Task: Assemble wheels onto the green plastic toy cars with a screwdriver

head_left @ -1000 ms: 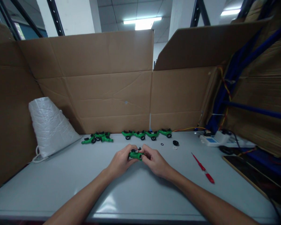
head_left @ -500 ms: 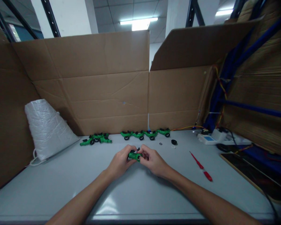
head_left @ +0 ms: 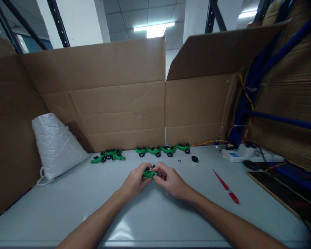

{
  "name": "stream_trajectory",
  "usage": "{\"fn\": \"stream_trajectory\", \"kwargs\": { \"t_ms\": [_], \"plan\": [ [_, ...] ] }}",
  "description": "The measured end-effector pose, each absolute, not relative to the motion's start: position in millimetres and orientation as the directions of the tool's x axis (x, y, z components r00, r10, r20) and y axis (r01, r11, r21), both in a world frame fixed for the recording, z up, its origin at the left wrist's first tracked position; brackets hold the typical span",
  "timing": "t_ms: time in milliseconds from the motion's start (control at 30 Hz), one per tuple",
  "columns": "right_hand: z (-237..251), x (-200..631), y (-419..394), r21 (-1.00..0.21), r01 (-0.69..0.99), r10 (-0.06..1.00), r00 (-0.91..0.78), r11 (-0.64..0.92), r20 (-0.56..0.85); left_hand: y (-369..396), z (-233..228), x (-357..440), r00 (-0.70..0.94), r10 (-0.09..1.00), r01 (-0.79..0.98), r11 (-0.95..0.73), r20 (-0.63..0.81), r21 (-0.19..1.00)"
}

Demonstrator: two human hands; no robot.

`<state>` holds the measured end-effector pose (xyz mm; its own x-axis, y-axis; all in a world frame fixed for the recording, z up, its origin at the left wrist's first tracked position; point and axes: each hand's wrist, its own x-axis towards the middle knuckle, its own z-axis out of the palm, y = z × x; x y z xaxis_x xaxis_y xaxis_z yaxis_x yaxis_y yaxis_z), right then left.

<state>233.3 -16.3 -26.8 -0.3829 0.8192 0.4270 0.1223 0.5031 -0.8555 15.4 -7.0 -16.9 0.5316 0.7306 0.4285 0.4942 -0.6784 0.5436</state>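
Observation:
Just above the table, both hands hold one small green toy car [head_left: 148, 174] with black parts. My left hand [head_left: 133, 180] is closed around its left end. The thumb and fingers of my right hand [head_left: 170, 178] pinch its right end, partly hiding it. Whether the right fingers also hold a smaller part, I cannot make out. Beyond the hands stands a row of similar green toy cars [head_left: 168, 150] with black wheels. More green toy cars [head_left: 108, 156] lie bunched to the left.
To the right lie a small black ring [head_left: 179, 160], a black round part [head_left: 195, 159], a white ring [head_left: 194, 165] and a red screwdriver [head_left: 226, 186]. A white sack [head_left: 58, 145] leans at left. Cardboard walls [head_left: 114, 100] enclose the table; a power strip [head_left: 235, 156] sits back right.
The camera view has shifted slightly. Both hands keep hold of the green toy car, which appears turned a little; the other things lie where they were.

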Motion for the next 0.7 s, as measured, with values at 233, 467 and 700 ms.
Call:
{"fn": "stream_trajectory", "kwargs": {
  "t_ms": [233,467,700],
  "plan": [
    [-27,233,-18,-0.867,0.098,0.805,-0.435,0.488,0.404,-6,-22,12,0.544,0.727,0.494,-0.681,0.419,0.541],
    [-26,236,-20,-0.905,0.102,0.797,-0.520,0.413,0.306,-5,-27,14,0.542,0.752,0.501,-0.648,0.375,0.574],
    [-21,232,-17,-0.850,0.159,0.800,-0.458,0.502,0.386,-5,-30,26,0.449,0.796,0.465,-0.596,0.406,0.655]
  ]
}}
